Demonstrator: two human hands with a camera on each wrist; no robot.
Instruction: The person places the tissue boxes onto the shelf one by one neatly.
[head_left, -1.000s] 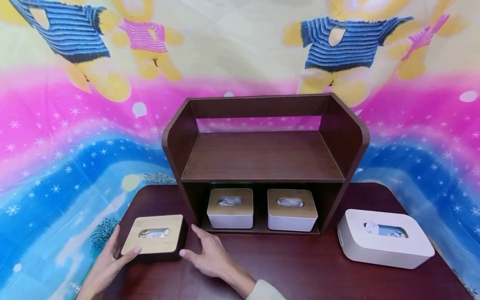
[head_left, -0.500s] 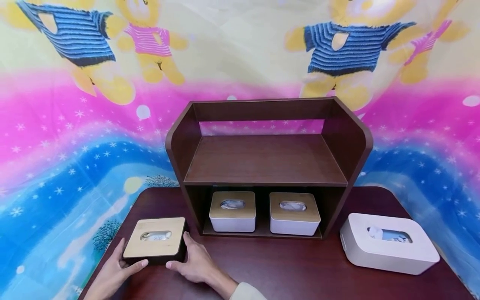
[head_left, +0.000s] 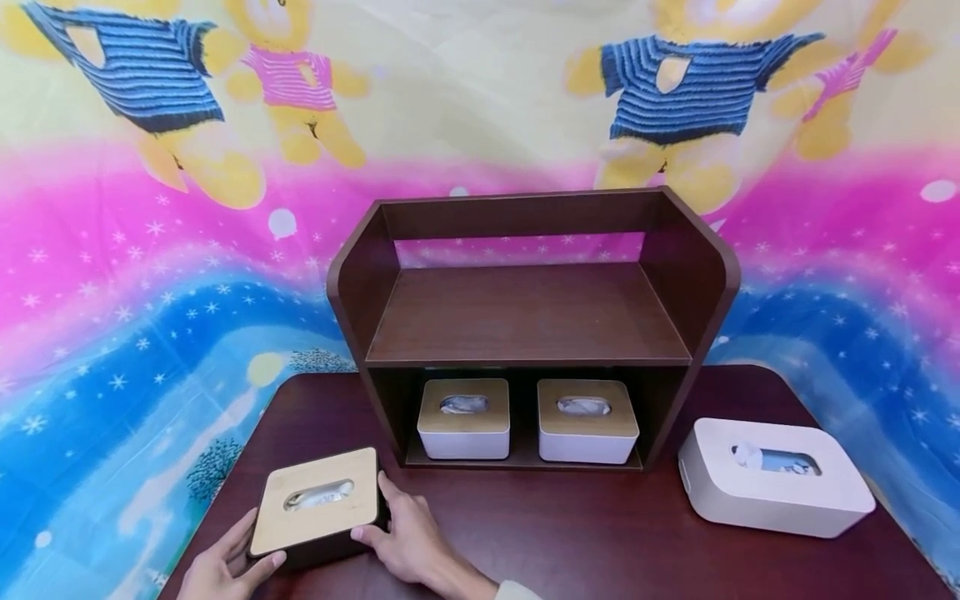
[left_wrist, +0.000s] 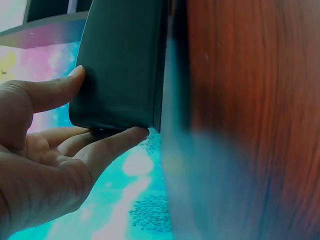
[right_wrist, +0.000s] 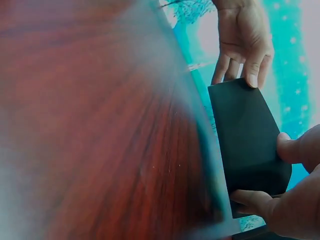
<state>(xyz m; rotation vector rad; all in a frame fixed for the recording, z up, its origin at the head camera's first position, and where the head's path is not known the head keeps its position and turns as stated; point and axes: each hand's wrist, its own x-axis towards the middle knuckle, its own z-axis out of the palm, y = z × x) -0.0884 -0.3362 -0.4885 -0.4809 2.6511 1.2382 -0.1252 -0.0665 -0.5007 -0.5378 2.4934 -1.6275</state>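
A black tissue box (head_left: 318, 475) with a pale wooden lid is held between both hands at the table's front left, its right side tilted up in the head view. My left hand (head_left: 221, 567) grips its left end; in the left wrist view the thumb presses the black side (left_wrist: 120, 65) and the fingers lie along the end. The right end is gripped by my right hand (head_left: 408, 533), thumb on the front face. Both wrist views show a gap between the box (right_wrist: 250, 140) and the tabletop. Part of a tissue pack shows through the lid's slot.
A dark brown two-tier shelf (head_left: 525, 312) stands at the table's back. Two white tissue boxes with wooden lids, one left (head_left: 462, 433) and one right (head_left: 587, 437), sit in its lower tier. A larger white tissue box (head_left: 772, 483) lies right on the table (head_left: 570, 533).
Both hands have closed in on the black tissue box and taken hold of its ends. It has come off the table, moved nearer and slightly right, and turned a little.
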